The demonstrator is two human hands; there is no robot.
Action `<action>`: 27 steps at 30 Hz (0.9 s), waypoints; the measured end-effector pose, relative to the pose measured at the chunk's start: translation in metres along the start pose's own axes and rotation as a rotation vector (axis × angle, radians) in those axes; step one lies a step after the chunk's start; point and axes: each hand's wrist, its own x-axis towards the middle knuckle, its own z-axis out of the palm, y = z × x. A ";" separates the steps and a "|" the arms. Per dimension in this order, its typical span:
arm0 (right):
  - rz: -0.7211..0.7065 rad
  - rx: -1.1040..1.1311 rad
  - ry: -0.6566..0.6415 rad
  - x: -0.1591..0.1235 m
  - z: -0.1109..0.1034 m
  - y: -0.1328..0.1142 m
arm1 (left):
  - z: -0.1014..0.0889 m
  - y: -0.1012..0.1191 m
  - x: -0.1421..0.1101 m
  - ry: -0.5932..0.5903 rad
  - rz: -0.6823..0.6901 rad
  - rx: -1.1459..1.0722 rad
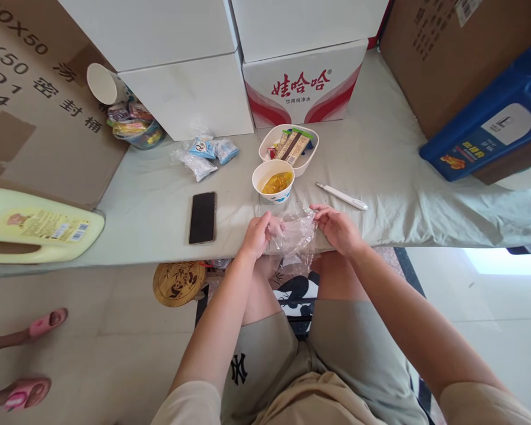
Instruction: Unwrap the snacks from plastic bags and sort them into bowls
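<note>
A crumpled clear plastic bag [294,239] hangs between my hands at the front edge of the cloth-covered table. My left hand [257,235] pinches its left side, thumb on top. On the other side, my right hand [336,227] has its thumb and fingertips closed on the bag's upper right edge. Just beyond the bag stands a white paper bowl [257,171] with something yellow and glossy inside. Behind that bowl, a white oval tray [313,139] holds wrapped snack bars [295,147]. A white pen-like tool [343,195] lies beyond my right hand.
A black phone [202,217] lies left of my hands. Small blue-and-white packets [203,147] sit behind it. White boxes [307,88] line the back. A yellow jug [48,227] stands left, a blue jug [478,124] right. Another person's slippered feet [29,392] show at lower left.
</note>
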 end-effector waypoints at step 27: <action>0.044 -0.218 -0.033 -0.007 0.017 -0.014 | 0.006 -0.002 -0.009 0.004 -0.005 -0.020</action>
